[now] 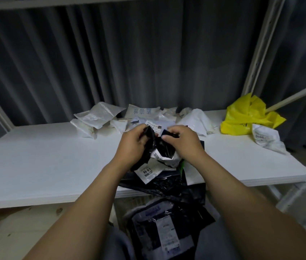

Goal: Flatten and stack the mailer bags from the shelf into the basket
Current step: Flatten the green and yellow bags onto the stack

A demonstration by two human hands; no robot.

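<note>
Both hands are close together above the front of the flat white shelf board (45, 166). The left hand (133, 145) and right hand (184, 141) each clamp curled fingers on one crumpled black plastic mailer bag with a white barcode label (162, 149), held between them just over the shelf. Under it, a second black mailer with a white printed label (167, 182) drapes over the shelf's front edge. Below the edge, flattened dark mailers with labels (163, 231) lie stacked in what looks like a pale slotted basket (129, 201), mostly hidden. A heap of crumpled white mailers (99, 117) sits at the back of the shelf. A yellow plastic bag (245, 115) is at back right, with one more white mailer (266, 136) beside it. A grey pleated curtain (111, 62) hangs behind.
</note>
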